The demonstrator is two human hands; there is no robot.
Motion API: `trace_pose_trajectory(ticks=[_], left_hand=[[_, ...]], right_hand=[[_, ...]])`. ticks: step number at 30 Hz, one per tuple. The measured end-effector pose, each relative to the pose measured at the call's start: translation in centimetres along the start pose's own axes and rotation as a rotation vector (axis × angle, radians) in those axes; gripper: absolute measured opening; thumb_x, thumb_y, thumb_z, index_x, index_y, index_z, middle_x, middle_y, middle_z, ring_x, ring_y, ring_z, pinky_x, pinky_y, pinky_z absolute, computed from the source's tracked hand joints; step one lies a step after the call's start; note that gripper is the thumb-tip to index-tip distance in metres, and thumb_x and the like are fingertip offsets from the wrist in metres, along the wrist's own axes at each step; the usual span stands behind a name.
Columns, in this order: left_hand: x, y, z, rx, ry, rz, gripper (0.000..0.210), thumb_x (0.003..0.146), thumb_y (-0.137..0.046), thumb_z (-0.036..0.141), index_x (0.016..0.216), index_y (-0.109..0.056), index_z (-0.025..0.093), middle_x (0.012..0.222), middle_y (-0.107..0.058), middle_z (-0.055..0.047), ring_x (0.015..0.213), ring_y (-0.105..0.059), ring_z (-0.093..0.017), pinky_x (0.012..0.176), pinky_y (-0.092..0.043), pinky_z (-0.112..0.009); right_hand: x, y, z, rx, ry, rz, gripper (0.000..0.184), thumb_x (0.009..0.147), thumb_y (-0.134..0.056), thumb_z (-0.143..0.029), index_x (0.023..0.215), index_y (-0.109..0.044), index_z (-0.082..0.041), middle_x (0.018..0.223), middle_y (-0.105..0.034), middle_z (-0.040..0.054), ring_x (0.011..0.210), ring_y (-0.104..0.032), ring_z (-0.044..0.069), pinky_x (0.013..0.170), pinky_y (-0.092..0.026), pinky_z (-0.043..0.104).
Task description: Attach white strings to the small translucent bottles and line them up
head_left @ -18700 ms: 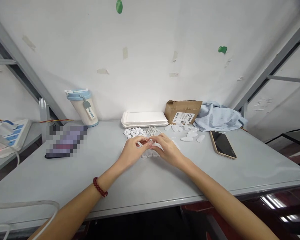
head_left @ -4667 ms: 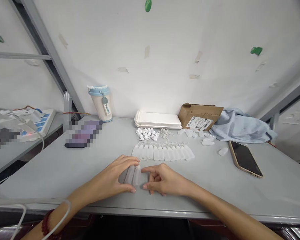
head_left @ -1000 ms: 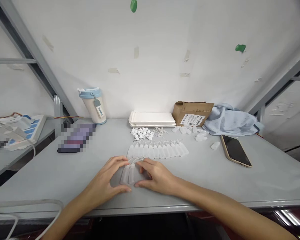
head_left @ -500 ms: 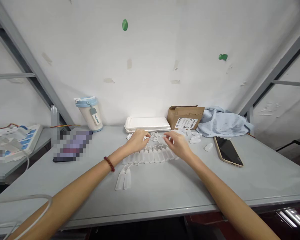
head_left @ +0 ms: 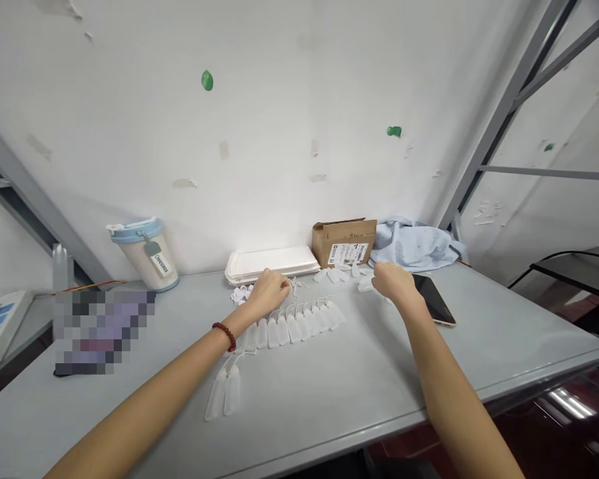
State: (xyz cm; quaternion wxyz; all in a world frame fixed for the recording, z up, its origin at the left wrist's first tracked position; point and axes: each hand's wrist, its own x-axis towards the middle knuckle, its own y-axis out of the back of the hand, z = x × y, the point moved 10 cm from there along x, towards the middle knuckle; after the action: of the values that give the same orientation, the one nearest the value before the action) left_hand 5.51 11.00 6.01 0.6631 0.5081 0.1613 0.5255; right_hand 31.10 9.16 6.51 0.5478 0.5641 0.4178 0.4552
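My left hand (head_left: pixel 269 293) is closed with curled fingers beside a small heap of white strings (head_left: pixel 295 286). Its fingertips are partly hidden, so what they grip does not show. Below it lies a row of translucent plastic tags (head_left: pixel 293 327) with white string loops. Two more looped tags (head_left: pixel 224 392) lie nearer the front edge. My right hand (head_left: pixel 393 286) is closed among the loose translucent pieces at the right, with one translucent piece (head_left: pixel 365 285) beside its fingers. The back of that hand hides anything it holds.
White trays (head_left: pixel 272 261) are stacked against the wall beside a cardboard box (head_left: pixel 344 244) and a light blue cloth (head_left: pixel 414 245). A phone (head_left: pixel 435 301) lies behind my right forearm. A tumbler (head_left: pixel 147 256) stands at the left. Small white bits (head_left: pixel 240 294) lie by the trays.
My right hand has moved from the tag row rightward to the loose pieces near the phone, and its fingers have closed. My left hand stays by the strings. The view has turned rightward.
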Motion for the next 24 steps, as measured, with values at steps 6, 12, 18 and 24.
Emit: trace_pose_trajectory(ticks=[6,12,18,24], left_hand=[[-0.4,1.6,-0.1,0.066,0.014,0.056,0.025,0.078,-0.049,0.023,0.066,-0.070,0.018,0.072,-0.069,-0.009,0.079,-0.059,-0.025,0.076,-0.043,-0.035],[-1.1,2.7,-1.2,0.017,0.068,0.112,0.028,0.081,-0.047,0.027,0.065,-0.069,0.019,0.073,-0.070,-0.006,0.079,-0.059,-0.023,0.076,-0.043,-0.034],[-1.3,4.3,-2.2,-0.100,0.159,0.176,0.023,0.079,-0.047,0.026,0.078,-0.069,0.017,0.081,-0.072,-0.003,0.077,-0.062,-0.018,0.071,-0.046,-0.028],[-1.9,5.4,-2.2,-0.247,0.195,0.264,0.019,0.076,-0.052,0.026,0.081,-0.067,0.017,0.082,-0.071,-0.004,0.079,-0.061,-0.017,0.074,-0.045,-0.027]], right_hand=[[0.3,-0.8,2.8,0.052,-0.138,-0.059,0.030,0.078,-0.046,-0.009,0.103,-0.062,-0.012,0.082,-0.066,0.0150,0.081,-0.065,0.024,0.069,-0.045,0.032],[1.1,-2.2,4.4,0.087,-0.199,-0.126,0.027,0.076,-0.050,-0.015,0.100,-0.062,-0.014,0.073,-0.065,0.0106,0.073,-0.065,0.023,0.067,-0.044,0.033],[0.9,-1.7,5.9,0.105,-0.279,-0.133,0.017,0.074,-0.058,-0.017,0.090,-0.064,-0.014,0.060,-0.063,0.0074,0.075,-0.065,0.024,0.065,-0.043,0.032],[-0.1,-2.2,5.6,0.136,-0.289,-0.281,0.012,0.073,-0.063,-0.017,0.084,-0.060,-0.016,0.051,-0.062,0.0049,0.066,-0.065,0.022,0.062,-0.043,0.031]])
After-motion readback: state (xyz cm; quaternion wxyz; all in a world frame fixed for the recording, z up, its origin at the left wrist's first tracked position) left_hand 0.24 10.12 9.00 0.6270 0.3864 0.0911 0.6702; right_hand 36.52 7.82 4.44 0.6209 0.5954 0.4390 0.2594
